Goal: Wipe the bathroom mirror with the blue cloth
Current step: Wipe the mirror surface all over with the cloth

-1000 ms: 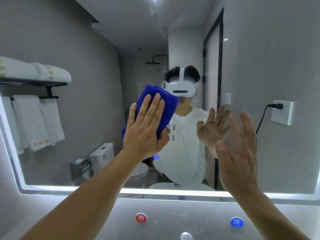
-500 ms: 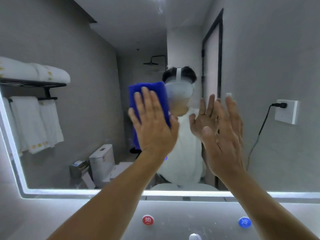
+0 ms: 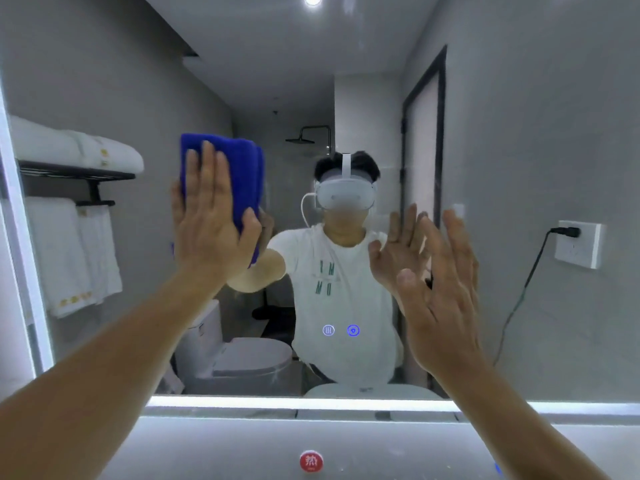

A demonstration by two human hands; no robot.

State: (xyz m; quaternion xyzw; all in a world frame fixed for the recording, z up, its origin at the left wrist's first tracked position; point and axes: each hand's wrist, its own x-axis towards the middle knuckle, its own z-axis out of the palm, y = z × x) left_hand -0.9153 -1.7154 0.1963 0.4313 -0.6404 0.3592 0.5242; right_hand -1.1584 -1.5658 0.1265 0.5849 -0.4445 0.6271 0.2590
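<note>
The left hand point(image 3: 211, 223) is pressing the blue cloth point(image 3: 239, 174) flat against the bathroom mirror point(image 3: 519, 150), in the left-centre part of the glass. The fingers point(image 3: 207, 174) are lying extended and together over the cloth, pointing upward, and the thumb is bearing on the cloth's lower right edge. The cloth is folded, and its top and right portions are showing beyond the fingers.

The right hand point(image 3: 440, 285) is standing open with the fingers spread wide and pointing upward, palm facing the glass, holding nothing. It is positioned to the right of the left hand and well apart from the cloth. Whether the right palm is touching the mirror cannot be determined.

The mirror is showing a lit strip point(image 3: 304, 403) along its lower edge and two small illuminated touch icons point(image 3: 341, 330) in its lower centre. The glass is reflecting a rack of white towels point(image 3: 69, 237) at the left, a toilet point(image 3: 235, 355) below the left forearm, and a wall socket point(image 3: 578, 244) with a black cable plugged in at the right.

Below the mirror, a round red button point(image 3: 311, 461) with a white character is sitting on the grey surface.
</note>
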